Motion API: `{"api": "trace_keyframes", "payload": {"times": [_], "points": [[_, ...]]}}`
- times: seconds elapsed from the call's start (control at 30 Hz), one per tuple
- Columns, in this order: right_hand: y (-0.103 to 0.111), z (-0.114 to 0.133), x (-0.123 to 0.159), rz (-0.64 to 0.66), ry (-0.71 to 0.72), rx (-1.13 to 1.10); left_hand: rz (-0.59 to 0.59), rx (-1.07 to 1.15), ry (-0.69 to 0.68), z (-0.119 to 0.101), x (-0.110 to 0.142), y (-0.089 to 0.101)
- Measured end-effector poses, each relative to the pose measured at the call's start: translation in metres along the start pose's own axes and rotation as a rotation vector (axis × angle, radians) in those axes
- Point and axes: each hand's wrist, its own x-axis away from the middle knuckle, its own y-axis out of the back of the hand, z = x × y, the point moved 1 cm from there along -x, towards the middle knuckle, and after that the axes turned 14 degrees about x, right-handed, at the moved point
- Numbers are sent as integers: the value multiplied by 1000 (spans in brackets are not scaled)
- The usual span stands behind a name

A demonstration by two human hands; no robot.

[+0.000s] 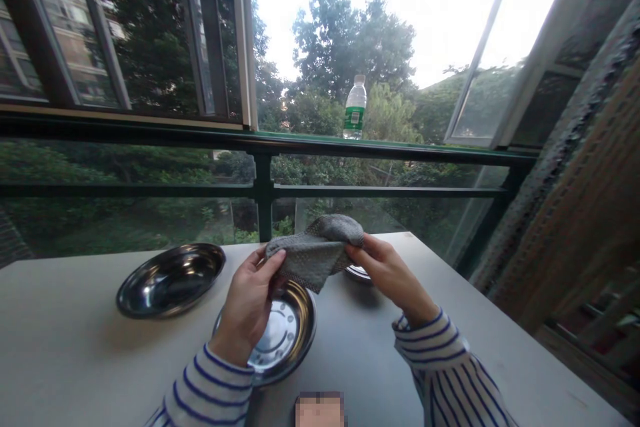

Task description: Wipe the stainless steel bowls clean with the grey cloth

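Two striped sleeves [213, 383] end in left hand [246, 310] and right hand [397, 280], gripping one gray cloth [313, 255].

Left hand [245, 310] pinching left end of cloth [315, 257], thumb on near face; right hand [393, 273] pinching right end; forearms apart, both angled inward toward cloth.

Beyond the far edge of the surface [60, 333], a green-labelled bottle [355, 113] is standing upright at the railing [320, 144], trees [330, 47] are showing behind, and patterned fabric [590, 167] is hanging past the right edge.
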Motion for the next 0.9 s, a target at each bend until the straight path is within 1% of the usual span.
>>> {"api": "trace_keyframes", "payload": {"times": [0.03, 0.07, 0.13, 0.17, 0.2, 0.27, 0.33, 0.43, 0.5, 0.53, 0.6, 0.67, 0.73, 0.83, 0.9], "points": [[1, -1, 0, -25, -13, 21, 1, 0, -3, -1, 2, -1], [1, -3, 0, -65, -33, 59, 32, -9, 15, -1, 5, -3], [0, -5, 0, -157, -70, 165, 133, -54, 79, 1, 13, -7], [-2, -6, 0, -189, -79, 216, 165, -91, 94, 2, 16, -9], [-3, -6, 1, -207, -79, 258, 169, -125, 81, 3, 18, -10], [-4, -3, 2, -211, -66, 327, 150, -185, 33, 4, 19, -11], [-2, 0, 3, -198, -67, 389, 103, -195, -22, 3, 16, -9], [2, 3, 3, -173, -89, 428, 33, -106, -93, 0, 10, -5], [4, 4, 3, -184, -115, 445, 64, -68, -99, 0, 10, -6], [4, 4, 3, -201, -128, 456, 100, -84, -89, 2, 11, -6], [4, 4, 3, -225, -143, 469, 176, -183, -66, 6, 14, -8], [4, 5, 4, -207, -139, 448, 223, -309, -108, 10, 15, -8], [4, 6, 5, -141, -128, 413, 159, -397, -220, 11, 13, -6], [8, 8, 6, -29, -105, 415, 111, -490, -319, 5, 9, -1], [13, 9, 6, 7, -93, 458, 101, -543, -367, -1, 7, 1]]}}
